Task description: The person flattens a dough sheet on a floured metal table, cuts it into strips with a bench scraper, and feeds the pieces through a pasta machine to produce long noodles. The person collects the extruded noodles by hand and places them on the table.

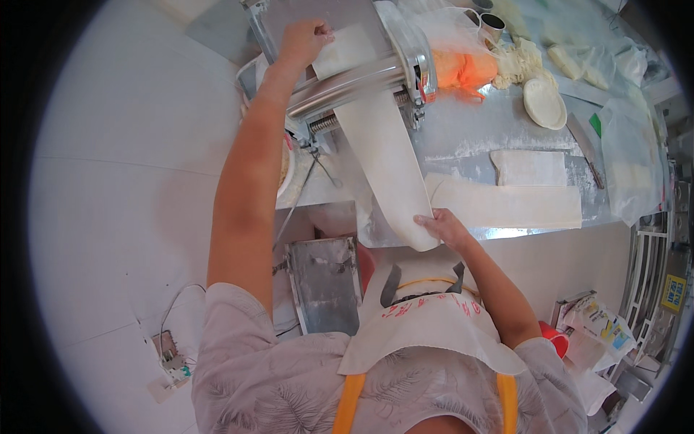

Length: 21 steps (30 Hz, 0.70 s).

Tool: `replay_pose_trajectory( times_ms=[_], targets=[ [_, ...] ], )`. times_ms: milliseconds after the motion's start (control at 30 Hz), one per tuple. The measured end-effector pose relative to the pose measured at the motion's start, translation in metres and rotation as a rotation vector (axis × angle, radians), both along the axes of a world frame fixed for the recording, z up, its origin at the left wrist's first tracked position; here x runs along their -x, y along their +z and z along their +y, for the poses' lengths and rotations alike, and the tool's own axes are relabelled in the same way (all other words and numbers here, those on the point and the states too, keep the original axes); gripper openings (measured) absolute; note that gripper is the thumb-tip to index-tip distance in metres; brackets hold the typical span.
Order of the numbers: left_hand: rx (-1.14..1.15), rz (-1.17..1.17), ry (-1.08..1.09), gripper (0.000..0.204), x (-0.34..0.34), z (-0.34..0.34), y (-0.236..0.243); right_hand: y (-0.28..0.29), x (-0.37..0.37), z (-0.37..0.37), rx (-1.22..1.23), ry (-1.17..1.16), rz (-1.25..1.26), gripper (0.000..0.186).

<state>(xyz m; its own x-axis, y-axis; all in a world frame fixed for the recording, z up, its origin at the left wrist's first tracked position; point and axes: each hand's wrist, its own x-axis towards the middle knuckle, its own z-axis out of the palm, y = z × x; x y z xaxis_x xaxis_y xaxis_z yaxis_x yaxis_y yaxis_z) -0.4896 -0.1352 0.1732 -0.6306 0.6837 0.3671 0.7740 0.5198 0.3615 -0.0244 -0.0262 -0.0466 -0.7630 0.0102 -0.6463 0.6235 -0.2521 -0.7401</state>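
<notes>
A long pale dough sheet (pixel 382 155) runs through the steel rollers (pixel 354 84) of a dough sheeter and hangs down toward me. My right hand (pixel 447 228) grips its lower end near the table's front edge, thumb on top. Above the rollers, the upper stretch of dough (pixel 348 50) lies on the metal feed tray (pixel 289 13). My left hand (pixel 307 42) is over that tray with curled fingers, close against the dough's left edge. Whether those fingers pinch anything is hidden.
On the floured metal table (pixel 463 141), a folded dough piece (pixel 531 168) and a flat strip (pixel 506 202) lie to the right. Beyond them are a knife (pixel 585 150), a round dough disc (pixel 544 103), an orange bag (pixel 463 70) and clear plastic bags (pixel 629 159).
</notes>
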Motion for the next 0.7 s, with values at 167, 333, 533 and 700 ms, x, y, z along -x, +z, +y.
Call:
replay_pose_trajectory(
  times_ms=[167, 333, 533, 700],
  targets=[
    [0.014, 0.033, -0.018, 0.019, 0.002, 0.008, -0.005, 0.006, -0.006, 0.001, 0.016, 0.010, -0.041, 0.037],
    [0.039, 0.110, -0.010, 0.017, -0.003, 0.010, -0.012, -0.012, -0.013, 0.001, 0.033, -0.006, -0.039, 0.037],
    [0.041, 0.215, 0.025, 0.020, -0.017, -0.001, -0.019, 0.002, -0.017, 0.001, -0.037, 0.068, -0.077, 0.040],
    [0.069, 0.242, -0.008, 0.020, -0.020, -0.005, -0.020, -0.020, -0.028, 0.002, -0.016, 0.037, -0.050, 0.043]
  ],
)
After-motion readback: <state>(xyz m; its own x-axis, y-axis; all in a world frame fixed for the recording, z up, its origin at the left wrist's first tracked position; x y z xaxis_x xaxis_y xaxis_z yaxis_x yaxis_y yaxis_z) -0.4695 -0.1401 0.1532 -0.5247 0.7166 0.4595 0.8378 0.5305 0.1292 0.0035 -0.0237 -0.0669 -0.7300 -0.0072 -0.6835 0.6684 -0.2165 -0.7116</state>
